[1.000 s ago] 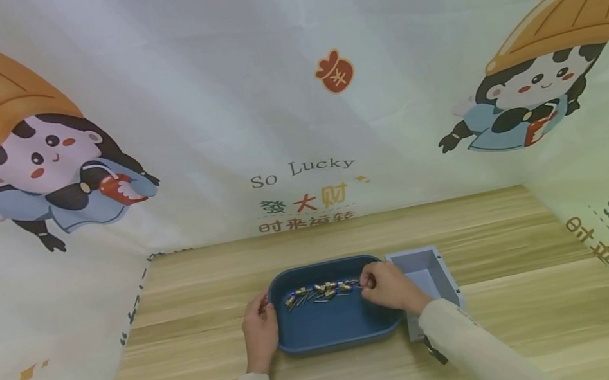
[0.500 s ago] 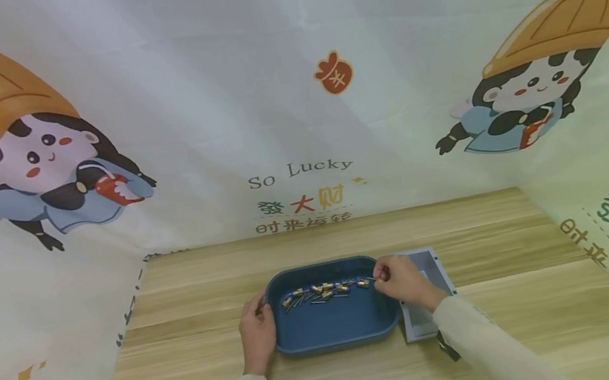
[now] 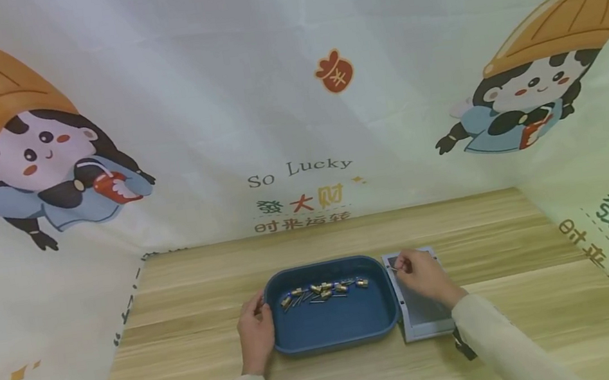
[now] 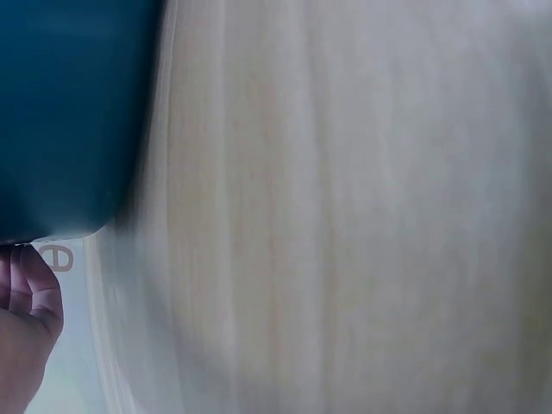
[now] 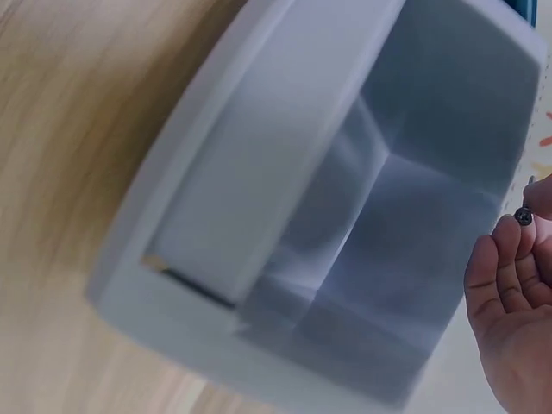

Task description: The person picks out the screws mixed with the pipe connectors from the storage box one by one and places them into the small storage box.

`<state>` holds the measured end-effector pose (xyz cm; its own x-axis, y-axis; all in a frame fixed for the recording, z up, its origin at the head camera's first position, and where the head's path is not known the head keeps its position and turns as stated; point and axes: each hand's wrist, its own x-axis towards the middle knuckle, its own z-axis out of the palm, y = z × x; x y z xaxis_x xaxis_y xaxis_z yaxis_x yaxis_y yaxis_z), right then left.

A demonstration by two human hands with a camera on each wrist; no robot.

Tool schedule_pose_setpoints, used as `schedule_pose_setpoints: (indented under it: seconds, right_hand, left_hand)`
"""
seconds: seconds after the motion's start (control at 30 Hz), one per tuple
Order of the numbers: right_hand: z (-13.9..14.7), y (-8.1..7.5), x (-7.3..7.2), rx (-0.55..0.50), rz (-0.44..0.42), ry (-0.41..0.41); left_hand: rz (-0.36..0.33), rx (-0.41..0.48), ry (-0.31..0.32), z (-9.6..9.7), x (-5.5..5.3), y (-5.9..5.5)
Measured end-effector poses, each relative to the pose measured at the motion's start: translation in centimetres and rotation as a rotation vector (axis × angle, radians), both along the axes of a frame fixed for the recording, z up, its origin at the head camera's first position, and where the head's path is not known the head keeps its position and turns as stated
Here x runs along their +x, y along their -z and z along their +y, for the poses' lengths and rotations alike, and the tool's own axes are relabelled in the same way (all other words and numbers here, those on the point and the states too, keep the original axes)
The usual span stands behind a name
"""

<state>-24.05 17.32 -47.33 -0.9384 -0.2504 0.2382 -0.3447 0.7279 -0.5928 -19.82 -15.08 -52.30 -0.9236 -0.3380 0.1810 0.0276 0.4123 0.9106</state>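
My left hand (image 3: pixel 257 336) holds the left end of a blue tray (image 3: pixel 336 335), fingertips at its rim; the left wrist view shows part of these fingers (image 4: pixel 43 293). In the tray lie several short brass-coloured pieces (image 3: pixel 362 283) with blue parts, among thin silvery screw-like shafts (image 3: pixel 317 301). Over the grey box (image 3: pixel 426 330) to the right, my right hand (image 3: pixel 424 277) pinches a thin screw (image 5: pixel 523 216) between thumb and fingertips. Its dark cross-slotted head faces the right wrist camera. The box floor (image 5: pixel 388 250) seen there is bare grey.
The tray and box stand side by side on a wood-grain table (image 3: pixel 205 275). A printed cloth (image 3: pixel 181 103) rises behind and at both sides. In the right wrist view, a raised ledge (image 5: pixel 250 155) runs along one side inside the box.
My right hand has moved right, from inside the tray to over the grey box, with the screw between its fingers. The left hand has stayed at the tray's left end.
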Motion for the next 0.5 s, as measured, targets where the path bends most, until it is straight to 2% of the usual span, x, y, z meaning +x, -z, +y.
schedule_pose_setpoints:
  seconds: [0.3, 0.5]
  right_hand:
    - [1.0, 0.54, 0.13, 0.036, 0.014, 0.038]
    - [0.62, 0.92, 0.31, 0.062, -0.023, 0.049]
  left_hand:
    - [0.01, -0.007, 0.004, -0.09, -0.09, 0.09]
    - [0.001, -0.018, 0.001, -0.1, -0.15, 0.33]
